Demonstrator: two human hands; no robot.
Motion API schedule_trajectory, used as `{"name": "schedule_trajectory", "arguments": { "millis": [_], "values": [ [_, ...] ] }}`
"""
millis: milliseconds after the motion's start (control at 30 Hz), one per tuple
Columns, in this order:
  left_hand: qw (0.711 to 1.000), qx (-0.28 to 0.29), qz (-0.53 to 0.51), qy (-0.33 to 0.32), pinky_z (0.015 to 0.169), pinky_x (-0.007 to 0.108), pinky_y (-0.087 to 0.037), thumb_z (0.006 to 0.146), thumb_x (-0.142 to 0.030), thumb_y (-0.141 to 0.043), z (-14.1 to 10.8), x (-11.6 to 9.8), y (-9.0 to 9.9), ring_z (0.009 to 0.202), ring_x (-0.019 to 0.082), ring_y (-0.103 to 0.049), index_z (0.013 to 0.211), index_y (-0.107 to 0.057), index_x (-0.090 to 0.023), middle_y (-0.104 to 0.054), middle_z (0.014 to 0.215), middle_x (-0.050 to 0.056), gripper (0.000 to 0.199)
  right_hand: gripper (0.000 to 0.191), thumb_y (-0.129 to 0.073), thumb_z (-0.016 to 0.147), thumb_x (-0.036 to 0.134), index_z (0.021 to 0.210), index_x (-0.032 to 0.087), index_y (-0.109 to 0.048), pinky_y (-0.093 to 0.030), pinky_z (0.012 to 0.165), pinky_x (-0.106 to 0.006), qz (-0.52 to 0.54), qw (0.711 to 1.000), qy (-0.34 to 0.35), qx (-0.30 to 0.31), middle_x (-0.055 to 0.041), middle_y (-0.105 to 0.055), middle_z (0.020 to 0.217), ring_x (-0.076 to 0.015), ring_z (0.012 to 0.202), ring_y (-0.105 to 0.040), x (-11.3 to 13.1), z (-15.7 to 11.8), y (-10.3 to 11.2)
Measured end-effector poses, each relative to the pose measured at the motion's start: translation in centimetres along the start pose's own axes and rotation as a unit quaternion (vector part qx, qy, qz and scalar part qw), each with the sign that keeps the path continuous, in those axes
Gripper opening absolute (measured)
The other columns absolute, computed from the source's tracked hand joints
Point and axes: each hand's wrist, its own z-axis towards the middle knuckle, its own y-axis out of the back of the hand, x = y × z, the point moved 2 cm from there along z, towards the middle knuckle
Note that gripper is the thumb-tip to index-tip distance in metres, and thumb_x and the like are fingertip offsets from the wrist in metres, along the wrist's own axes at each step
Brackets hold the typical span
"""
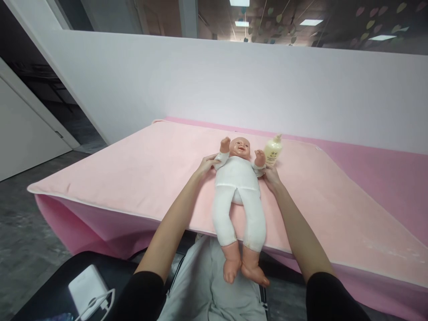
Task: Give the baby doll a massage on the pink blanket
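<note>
Pink towel (150, 178) spread over the table, with the doll (238, 187) lying face up on it, roughly at the near-edge middle. Long axis ran away from the wearer: head at the far end, feet (245, 267) hanging past the towel's near edge toward the lap. Legs slightly splayed, arms raised beside the head.

Head view only. Left hand (207, 164) lay against the doll's right sleeve, fingers loosely curved along the shoulder, touching rather than clearly gripping; how firmly closed, could not tell. Right hand (270, 176) pressed at the doll's other shoulder, fingers partly hidden behind the sleeve, grip likewise unclear. Both hands flanked the upper torso, about equally near, one to each side of the axis.

Cream bottle (273, 150) stood just beyond the doll's left arm, near the right hand but apart from it. White power bank (87, 290) with cable sat well short of the doll, low left, off the towel.
</note>
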Motion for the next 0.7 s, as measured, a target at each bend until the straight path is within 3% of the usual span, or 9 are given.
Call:
{"name": "schedule_trajectory", "arguments": {
  "millis": [100, 200, 267, 367, 467, 600, 700],
  "values": [
    [0.999, -0.033, 0.010, 0.005, 0.060, 0.025, -0.045, 0.062, -0.028, -0.075, 0.2, 0.4, 0.1, 0.062, 0.013, -0.060, 0.078, -0.068, -0.013, -0.066, 0.069, 0.004, 0.023, 0.030, -0.073, 0.055, 0.030, 0.082, 0.017, -0.069, -0.049, 0.070, -0.025, -0.043, 0.999, -0.014, -0.016, -0.0023, -0.068, 0.085, -0.0135, 0.075, -0.061, -0.1, 0.0, -0.2],
    [0.995, -0.078, 0.052, 0.025, 0.054, 0.025, -0.041, 0.064, -0.038, -0.078, 0.4, 0.8, 0.4, 0.052, 0.012, -0.055, 0.068, -0.062, -0.013, -0.059, 0.059, 0.003, 0.030, 0.035, -0.075, 0.058, 0.041, 0.080, 0.015, -0.067, -0.046, 0.063, -0.024, -0.100, 0.993, -0.033, -0.046, -0.0036, -0.068, 0.080, -0.0134, 0.070, -0.059, -0.2, 0.1, -0.3],
    [0.994, -0.080, 0.066, 0.029, 0.055, 0.025, -0.041, 0.063, -0.039, -0.079, 0.4, 0.7, 0.6, 0.053, 0.012, -0.056, 0.070, -0.063, -0.012, -0.060, 0.061, 0.003, 0.032, 0.038, -0.076, 0.058, 0.045, 0.079, 0.014, -0.067, -0.046, 0.061, -0.024, -0.111, 0.991, -0.042, -0.060, -0.0042, -0.067, 0.080, -0.0136, 0.070, -0.059, -0.3, 0.2, -0.3],
    [0.997, -0.039, 0.067, 0.024, 0.060, 0.025, -0.044, 0.059, -0.031, -0.080, 0.3, -0.1, 0.7, 0.063, 0.014, -0.060, 0.081, -0.069, -0.012, -0.067, 0.072, 0.006, 0.031, 0.039, -0.078, 0.057, 0.040, 0.085, 0.015, -0.069, -0.049, 0.067, -0.025, -0.071, 0.996, -0.043, -0.026, -0.0039, -0.068, 0.086, -0.0138, 0.075, -0.061, -0.4, 0.2, 0.1],
    [0.998, 0.003, 0.053, 0.023, 0.065, 0.025, -0.046, 0.052, -0.017, -0.078, 0.0, -0.7, 0.6, 0.072, 0.016, -0.063, 0.089, -0.072, -0.014, -0.070, 0.085, 0.007, 0.038, 0.039, -0.079, 0.052, 0.025, 0.089, 0.016, -0.070, -0.051, 0.076, -0.028, -0.012, 0.998, -0.056, 0.025, -0.0033, -0.069, 0.093, -0.0157, 0.082, -0.063, -0.3, 0.1, 0.5],
    [1.000, -0.018, 0.014, 0.021, 0.068, 0.028, -0.048, 0.047, -0.005, -0.066, -0.2, -0.5, 0.5, 0.076, 0.017, -0.064, 0.059, -0.064, -0.013, -0.070, 0.092, 0.008, 0.015, 0.022, -0.069, 0.054, 0.016, 0.076, 0.016, -0.070, -0.052, 0.084, -0.031, 0.014, 0.998, -0.064, 0.023, -0.0033, -0.068, 0.096, -0.0169, 0.089, -0.064, 0.0, -0.2, 0.7],
    [1.000, -0.023, -0.003, 0.003, 0.064, 0.026, -0.047, 0.050, -0.006, -0.065, -0.2, -0.1, 0.4, 0.071, 0.014, -0.063, 0.047, -0.050, -0.013, -0.069, 0.087, 0.006, 0.017, 0.013, -0.064, 0.054, 0.015, 0.066, 0.015, -0.068, -0.052, 0.087, -0.031, 0.011, 0.998, -0.056, -0.002, -0.0044, -0.069, 0.095, -0.0166, 0.088, -0.064, 0.2, -0.3, 0.4]
  ]
}}
